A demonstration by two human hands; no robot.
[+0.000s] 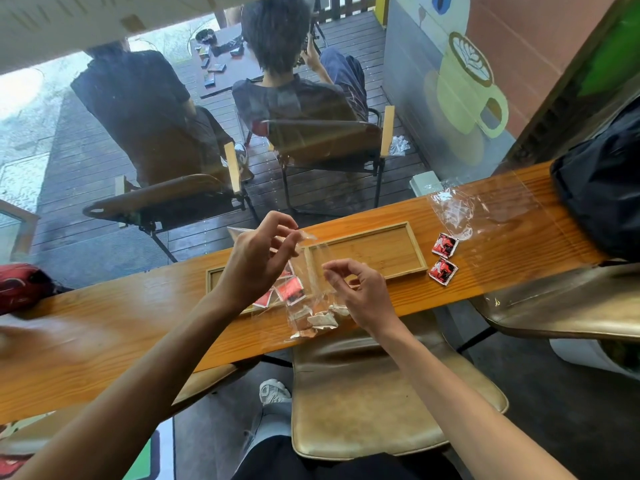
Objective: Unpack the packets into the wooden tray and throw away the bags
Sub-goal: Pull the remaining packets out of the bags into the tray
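A clear plastic bag (309,299) hangs upright over the counter's near edge, with several pale packets (322,320) at its bottom. My left hand (258,259) pinches the bag's top left edge and my right hand (360,292) pinches its right edge. Behind the bag lies the long wooden tray (381,252). Several red packets (291,289) rest in the tray's left part, partly hidden by my left hand. Two more red packets (444,256) lie on the counter just right of the tray.
An empty crumpled clear bag (457,211) lies on the wooden counter (121,327) at the back right. A black backpack (602,195) sits at the far right, a red object (20,285) at the far left. Tan stools stand below the counter. Beyond the glass, two people sit in chairs.
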